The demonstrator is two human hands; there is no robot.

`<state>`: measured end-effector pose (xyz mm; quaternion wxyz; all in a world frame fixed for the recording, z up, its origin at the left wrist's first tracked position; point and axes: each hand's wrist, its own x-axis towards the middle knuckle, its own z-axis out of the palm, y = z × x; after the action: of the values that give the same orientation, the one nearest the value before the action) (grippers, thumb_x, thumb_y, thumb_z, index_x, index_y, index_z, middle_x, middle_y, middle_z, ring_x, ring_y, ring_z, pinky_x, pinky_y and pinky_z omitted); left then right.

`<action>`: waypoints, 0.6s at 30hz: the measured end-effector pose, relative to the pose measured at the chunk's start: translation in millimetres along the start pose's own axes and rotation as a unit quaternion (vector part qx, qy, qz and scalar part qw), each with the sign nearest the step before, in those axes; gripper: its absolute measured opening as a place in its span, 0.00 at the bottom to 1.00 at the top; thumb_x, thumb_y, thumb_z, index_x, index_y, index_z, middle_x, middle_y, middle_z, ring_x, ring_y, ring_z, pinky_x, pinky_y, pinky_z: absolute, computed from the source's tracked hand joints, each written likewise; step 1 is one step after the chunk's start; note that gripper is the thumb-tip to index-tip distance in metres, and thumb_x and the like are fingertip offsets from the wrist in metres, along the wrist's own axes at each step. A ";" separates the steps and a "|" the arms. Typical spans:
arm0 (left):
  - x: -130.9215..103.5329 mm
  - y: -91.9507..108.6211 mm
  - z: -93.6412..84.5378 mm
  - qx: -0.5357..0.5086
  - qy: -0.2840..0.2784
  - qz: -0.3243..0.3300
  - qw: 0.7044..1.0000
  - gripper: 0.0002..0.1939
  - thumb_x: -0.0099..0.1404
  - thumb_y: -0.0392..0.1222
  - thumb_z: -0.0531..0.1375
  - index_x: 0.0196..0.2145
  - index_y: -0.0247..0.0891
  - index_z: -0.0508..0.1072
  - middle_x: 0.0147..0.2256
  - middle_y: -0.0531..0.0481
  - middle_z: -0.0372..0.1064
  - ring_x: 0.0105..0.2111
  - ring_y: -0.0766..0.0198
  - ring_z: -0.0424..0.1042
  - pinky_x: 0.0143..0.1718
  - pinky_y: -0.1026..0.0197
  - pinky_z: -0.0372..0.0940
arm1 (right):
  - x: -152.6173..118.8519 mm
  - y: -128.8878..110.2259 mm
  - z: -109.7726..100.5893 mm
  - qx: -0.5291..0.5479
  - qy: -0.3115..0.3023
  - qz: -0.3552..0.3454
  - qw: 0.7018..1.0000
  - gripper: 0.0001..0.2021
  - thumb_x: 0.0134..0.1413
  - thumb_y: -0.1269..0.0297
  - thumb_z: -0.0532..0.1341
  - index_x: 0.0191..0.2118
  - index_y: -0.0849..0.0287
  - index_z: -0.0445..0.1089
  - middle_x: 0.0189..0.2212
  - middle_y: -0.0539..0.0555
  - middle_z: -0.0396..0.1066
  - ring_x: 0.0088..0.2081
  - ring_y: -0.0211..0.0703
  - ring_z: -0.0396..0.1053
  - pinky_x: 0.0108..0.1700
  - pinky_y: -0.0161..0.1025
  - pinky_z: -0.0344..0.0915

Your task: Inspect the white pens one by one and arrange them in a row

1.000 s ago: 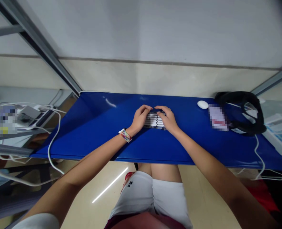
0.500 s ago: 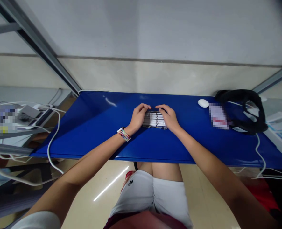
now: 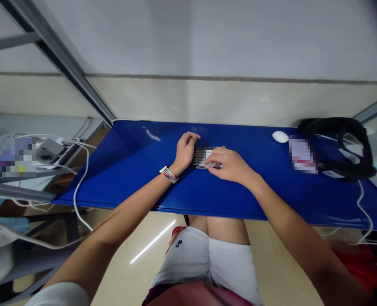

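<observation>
A row of slim white pens (image 3: 201, 156) with dark ends lies side by side on the blue tabletop (image 3: 137, 170), in what seems to be a shallow clear holder. My left hand (image 3: 185, 151) rests at the row's left end, fingers loosely bent and holding nothing that I can see. Over the right part of the row is my right hand (image 3: 229, 165), its thumb and fingers closed at the near side, on the pens. That hand covers the right ends of the row.
To the right lie a white oval object like a mouse (image 3: 280, 137), a blurred pale packet (image 3: 303, 155) and a black strap-like headset (image 3: 365, 157). A white cable (image 3: 78, 191) hangs over the left edge. Grey metal posts (image 3: 70, 72) rise at the sides, before a wall.
My right hand has moved from the row's right end to over its near right part and closed its fingers there. My left hand stays at the left end. The view has shifted slightly.
</observation>
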<state>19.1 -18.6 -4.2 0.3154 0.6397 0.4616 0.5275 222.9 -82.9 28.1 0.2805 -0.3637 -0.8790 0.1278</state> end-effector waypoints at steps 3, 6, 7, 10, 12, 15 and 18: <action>0.1 -1.2 0.4 0.015 -0.004 0.001 1.000 0.11 0.75 0.41 0.54 0.38 0.42 0.75 0.43 0.46 0.78 0.48 0.55 0.74 0.58 0.50 0.66 | -0.8 -1.8 2.8 -0.034 -0.049 -0.023 0.998 0.07 0.65 0.67 0.64 0.37 0.52 0.80 0.36 0.53 0.78 0.41 0.49 0.74 0.43 0.44 0.66; 0.6 -1.3 -0.6 0.016 -0.004 0.005 1.000 0.11 0.75 0.42 0.54 0.38 0.42 0.75 0.43 0.45 0.78 0.48 0.54 0.74 0.58 0.51 0.66 | -1.1 -3.2 1.5 -0.035 -0.075 -0.033 0.996 0.07 0.65 0.68 0.62 0.39 0.51 0.79 0.36 0.52 0.78 0.40 0.48 0.74 0.42 0.43 0.66; 1.0 -1.3 -1.1 0.018 -0.003 0.005 1.000 0.11 0.75 0.42 0.54 0.38 0.42 0.75 0.42 0.46 0.78 0.48 0.54 0.74 0.57 0.51 0.66 | -1.1 -3.7 0.4 -0.035 -0.074 -0.033 0.996 0.06 0.65 0.68 0.63 0.39 0.51 0.79 0.36 0.52 0.78 0.40 0.48 0.74 0.42 0.44 0.66; 2.4 -1.6 -2.8 0.029 0.000 0.005 1.000 0.11 0.76 0.42 0.54 0.38 0.42 0.75 0.42 0.46 0.78 0.48 0.54 0.74 0.57 0.51 0.66 | -1.7 -4.0 -2.8 -0.051 -0.069 -0.023 0.996 0.02 0.62 0.63 0.67 0.39 0.51 0.79 0.37 0.53 0.78 0.41 0.49 0.74 0.42 0.44 0.66; 3.0 -1.9 -3.5 0.032 0.003 0.006 0.999 0.11 0.76 0.42 0.54 0.38 0.43 0.75 0.42 0.46 0.78 0.48 0.54 0.74 0.57 0.51 0.66 | -2.2 -3.7 -3.3 -0.058 -0.078 -0.016 0.995 0.02 0.61 0.61 0.69 0.39 0.51 0.79 0.35 0.53 0.77 0.40 0.49 0.74 0.40 0.43 0.65; 3.4 -2.0 -3.9 0.031 0.004 0.006 1.000 0.11 0.76 0.42 0.54 0.38 0.42 0.75 0.42 0.46 0.78 0.48 0.55 0.74 0.56 0.51 0.66 | -2.9 -4.6 -1.2 -0.038 -0.095 -0.017 0.995 0.01 0.59 0.64 0.69 0.36 0.51 0.79 0.34 0.52 0.77 0.39 0.48 0.73 0.39 0.42 0.63; 3.7 0.0 -5.1 0.025 0.004 0.009 1.000 0.11 0.76 0.43 0.54 0.38 0.42 0.76 0.42 0.46 0.78 0.47 0.55 0.74 0.56 0.52 0.66 | -2.6 -8.6 1.2 0.000 -0.104 -0.026 0.994 0.04 0.58 0.70 0.67 0.34 0.52 0.78 0.33 0.51 0.77 0.38 0.47 0.73 0.39 0.42 0.63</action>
<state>14.2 -15.7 -1.5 0.2931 0.6496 0.4696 0.5212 218.9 -90.8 29.7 0.1905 -0.3252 -0.9127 0.1579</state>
